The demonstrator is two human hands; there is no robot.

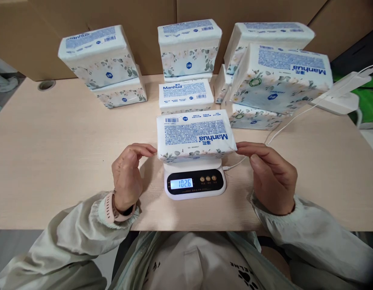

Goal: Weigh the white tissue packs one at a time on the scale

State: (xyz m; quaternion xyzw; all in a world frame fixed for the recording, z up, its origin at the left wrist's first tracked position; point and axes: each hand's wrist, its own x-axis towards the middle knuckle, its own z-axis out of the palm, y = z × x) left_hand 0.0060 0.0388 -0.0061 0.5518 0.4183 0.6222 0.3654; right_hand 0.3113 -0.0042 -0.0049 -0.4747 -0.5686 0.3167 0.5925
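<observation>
A white tissue pack [196, 135] with blue print lies on a small white scale [194, 193], whose lit display reads 102.6. At the pack's left end, my left hand [127, 175] touches it with the fingertips, fingers together and bent. My right hand [273, 177] has its fingertips against the front right corner, the thumb tucked near the fingers. Between them, the two hands hold the pack from its ends. Right behind it stands another tissue pack [186, 94].
Stacked tissue packs stand at the back left [98, 60], back middle [190, 50] and right [279, 80]. A white cable [290, 121] runs from the scale to a power strip [340, 100] at the right. Cardboard [144, 36] borders the wooden table [68, 161] behind.
</observation>
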